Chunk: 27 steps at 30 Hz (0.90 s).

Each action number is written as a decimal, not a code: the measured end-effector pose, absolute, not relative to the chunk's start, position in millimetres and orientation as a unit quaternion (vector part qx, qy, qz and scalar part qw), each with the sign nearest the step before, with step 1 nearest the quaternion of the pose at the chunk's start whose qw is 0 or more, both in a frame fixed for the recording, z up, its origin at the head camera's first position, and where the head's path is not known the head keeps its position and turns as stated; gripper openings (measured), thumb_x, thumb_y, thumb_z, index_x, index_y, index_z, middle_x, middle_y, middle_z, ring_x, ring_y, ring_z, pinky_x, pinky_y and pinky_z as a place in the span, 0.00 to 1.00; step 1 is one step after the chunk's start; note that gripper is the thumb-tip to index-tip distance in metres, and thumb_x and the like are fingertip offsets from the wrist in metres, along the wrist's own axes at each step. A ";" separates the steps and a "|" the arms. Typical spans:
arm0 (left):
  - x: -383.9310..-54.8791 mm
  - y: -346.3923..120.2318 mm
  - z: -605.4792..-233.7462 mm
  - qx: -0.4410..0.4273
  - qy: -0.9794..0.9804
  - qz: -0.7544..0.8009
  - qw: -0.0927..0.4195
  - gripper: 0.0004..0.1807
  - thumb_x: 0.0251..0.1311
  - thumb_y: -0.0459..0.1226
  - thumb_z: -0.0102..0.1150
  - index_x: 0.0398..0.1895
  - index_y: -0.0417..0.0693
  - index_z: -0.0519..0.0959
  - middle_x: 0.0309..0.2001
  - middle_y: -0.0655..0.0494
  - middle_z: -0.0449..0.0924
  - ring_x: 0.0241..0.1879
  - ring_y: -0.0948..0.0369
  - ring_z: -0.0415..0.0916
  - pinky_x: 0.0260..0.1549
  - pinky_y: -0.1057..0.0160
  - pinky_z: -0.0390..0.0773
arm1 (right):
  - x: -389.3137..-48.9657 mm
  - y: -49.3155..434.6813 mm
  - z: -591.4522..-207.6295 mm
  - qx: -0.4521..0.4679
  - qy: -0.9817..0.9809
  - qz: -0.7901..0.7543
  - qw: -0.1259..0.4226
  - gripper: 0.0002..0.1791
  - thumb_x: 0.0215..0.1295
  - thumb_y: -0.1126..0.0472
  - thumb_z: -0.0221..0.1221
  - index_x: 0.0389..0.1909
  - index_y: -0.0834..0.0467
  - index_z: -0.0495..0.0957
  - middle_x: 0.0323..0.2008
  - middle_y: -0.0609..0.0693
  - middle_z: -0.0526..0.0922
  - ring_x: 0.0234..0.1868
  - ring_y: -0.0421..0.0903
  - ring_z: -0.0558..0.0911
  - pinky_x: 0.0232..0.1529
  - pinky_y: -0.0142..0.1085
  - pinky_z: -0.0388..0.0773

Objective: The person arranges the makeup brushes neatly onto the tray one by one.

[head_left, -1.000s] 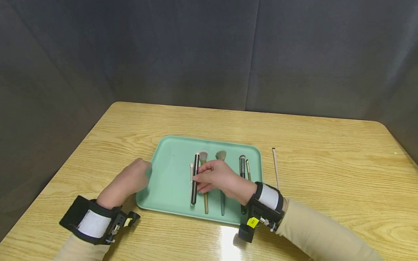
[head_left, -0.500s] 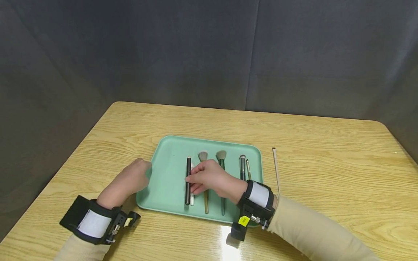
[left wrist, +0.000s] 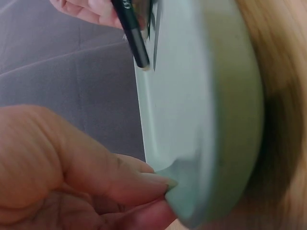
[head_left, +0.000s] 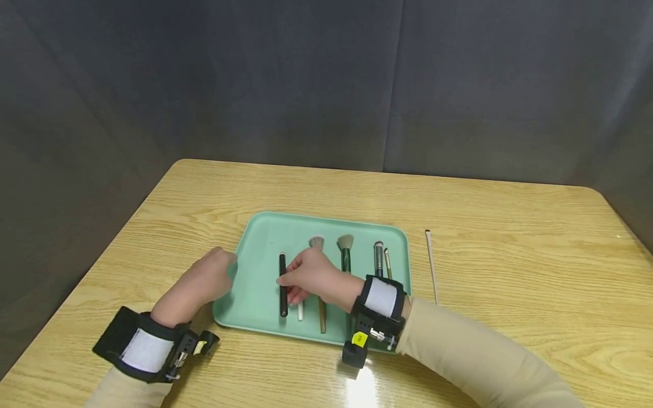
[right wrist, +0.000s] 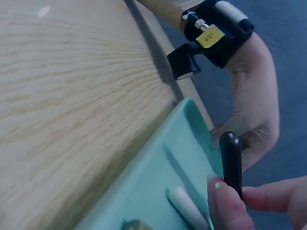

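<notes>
My left hand (head_left: pixel 201 280) pinches the left rim of a mint-green tray (head_left: pixel 261 238) between thumb and fingers, plain in the left wrist view. With thumb and fingers, my right hand (head_left: pixel 313 276) holds a black makeup brush (head_left: pixel 283 292); the right wrist view shows its rounded handle end (right wrist: pixel 231 148) raised off the tray. A white brush (head_left: pixel 300 311) lies just right of it, partly hidden by the right hand. Beyond that, a tan-handled brush (head_left: pixel 322 320) and a green-handled brush (head_left: pixel 346 245) lie side by side in the tray.
A dark brush with a silver ferrule (head_left: pixel 378 258) and a thin small brush (head_left: pixel 388 263) lie at the tray's right, partly covered by the right wrist strap. One slim white brush (head_left: pixel 431 266) lies on the wooden table (head_left: pixel 510 255). A dark curtain (head_left: pixel 326 85) hangs behind.
My right hand has carried the black brush leftward, past the white brush, over the tray's left part. The left hand has stayed at the tray's rim.
</notes>
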State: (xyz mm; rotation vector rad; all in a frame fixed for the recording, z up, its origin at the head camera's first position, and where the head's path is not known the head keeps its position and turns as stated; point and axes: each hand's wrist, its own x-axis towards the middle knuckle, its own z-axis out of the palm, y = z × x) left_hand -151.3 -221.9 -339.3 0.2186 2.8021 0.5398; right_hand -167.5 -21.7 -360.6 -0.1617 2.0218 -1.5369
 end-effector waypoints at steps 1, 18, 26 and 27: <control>-151.2 -222.1 -339.1 0.076 0.970 0.184 0.140 0.21 0.50 0.17 0.43 0.50 0.19 0.72 0.40 0.36 0.71 0.35 0.50 0.66 0.32 0.55 0.74 | -167.4 -23.9 -360.6 -0.064 0.766 -0.570 0.290 0.07 0.62 0.72 0.60 0.27 0.66 0.71 0.16 0.55 0.77 0.14 0.41 0.77 0.20 0.32 0.78; -150.5 -222.7 -341.4 0.062 0.968 0.195 0.144 0.22 0.50 0.16 0.44 0.52 0.20 0.72 0.42 0.36 0.71 0.35 0.50 0.67 0.32 0.54 0.75 | -165.4 -48.0 -350.1 -0.179 0.912 -0.312 0.195 0.14 0.64 0.70 0.58 0.18 0.62 0.74 0.08 0.49 0.75 0.09 0.40 0.76 0.14 0.29 0.71; -147.5 -226.8 -343.4 0.057 0.968 0.196 0.149 0.21 0.51 0.16 0.44 0.51 0.21 0.72 0.43 0.35 0.71 0.36 0.50 0.67 0.33 0.54 0.75 | -166.9 -46.8 -350.5 -0.164 0.895 -0.358 0.207 0.15 0.65 0.70 0.57 0.17 0.63 0.75 0.09 0.53 0.76 0.10 0.43 0.78 0.15 0.30 0.74; -146.8 -226.8 -343.8 0.057 0.968 0.196 0.147 0.21 0.50 0.16 0.44 0.50 0.21 0.73 0.43 0.35 0.71 0.35 0.50 0.67 0.32 0.54 0.75 | -166.9 -44.3 -349.5 -0.163 0.890 -0.371 0.210 0.16 0.65 0.69 0.58 0.16 0.63 0.74 0.09 0.53 0.76 0.11 0.44 0.79 0.16 0.32 0.75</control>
